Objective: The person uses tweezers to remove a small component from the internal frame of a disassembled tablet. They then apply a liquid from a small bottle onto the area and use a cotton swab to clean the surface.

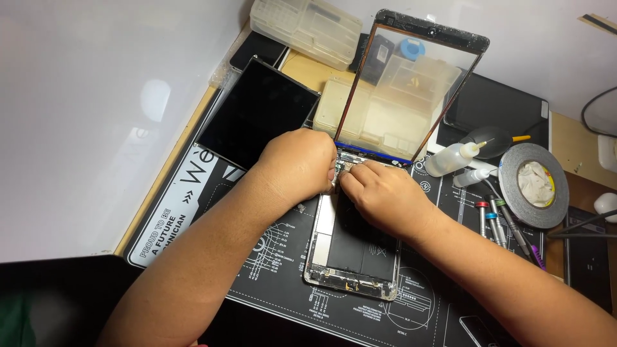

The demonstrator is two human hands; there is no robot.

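At the far left a white wall [96,115] rises beside the bench, whose wooden edge [168,168] runs along it. A black work mat [270,263] printed with white line drawings covers the bench. Its white left border strip [168,222] carries dark lettering and arrow marks.

A dark screen panel [257,115] lies on the mat's upper left, just beside the left hand [299,164]. That hand is curled, fingers bent down at the top edge of an opened tablet [350,247], touching it. The tablet lies in the middle of the mat, its inner parts bare, with a strip of free mat on either side. Whether the left hand pinches anything cannot be told.

The right hand [385,196] rests on the tablet's upper part, fingertips meeting the left hand's at the small connectors there. It too is bent, and its grip is hidden. A glass front panel [411,83] with a black frame stands tilted up from the tablet's top edge, and pale plastic boxes [379,112] show through it.

Another clear plastic box [305,29] sits at the back. Right of the glass lie a small squeeze bottle [453,157], a roll of grey tape [533,186] and several screwdrivers [495,218] with coloured collars, close together, leaving little room there.
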